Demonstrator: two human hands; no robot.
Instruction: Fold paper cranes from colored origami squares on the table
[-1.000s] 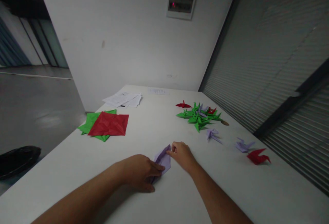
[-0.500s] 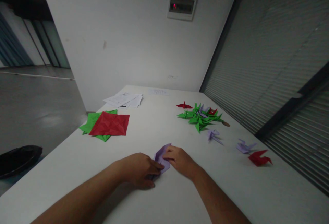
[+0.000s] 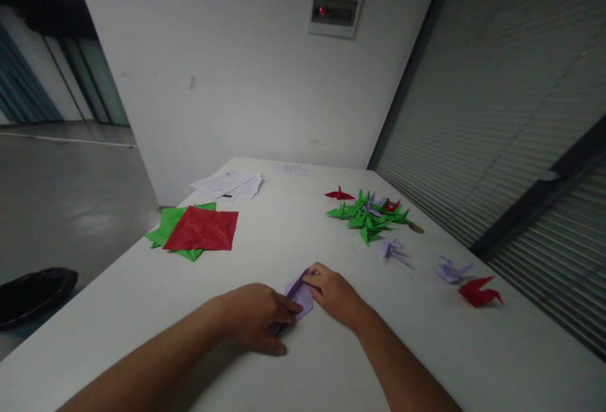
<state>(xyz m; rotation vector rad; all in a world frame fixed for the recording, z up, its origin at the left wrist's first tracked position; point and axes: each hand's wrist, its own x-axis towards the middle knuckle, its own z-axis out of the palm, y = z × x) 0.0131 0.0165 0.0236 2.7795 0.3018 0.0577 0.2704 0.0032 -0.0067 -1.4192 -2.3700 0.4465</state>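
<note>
A partly folded sheet of purple origami paper [image 3: 304, 300] lies on the white table between my hands. My left hand [image 3: 265, 316] presses the paper's left side down with its fingers, the thumb resting apart on the table. With thumb and fingertips, my right hand [image 3: 331, 289] pinches the upper edge of the sheet, where a flap is lifted. The fingers partly cover the paper, so its lower left corner is hidden.
Green paper sheets [image 3: 169, 226] lie under a red sheet [image 3: 203, 229] at left, with printed papers [image 3: 227, 183] behind. At right are a heap of green folded cranes [image 3: 367, 216], purple cranes [image 3: 452, 270] and a red crane [image 3: 478, 292]. A black-lined bin [image 3: 38, 295] stands beside the table.
My right fingertips have shifted slightly up along the paper, and its upper flap now stands folded inward more. My left thumb has moved a little down, away from the fingers.
</note>
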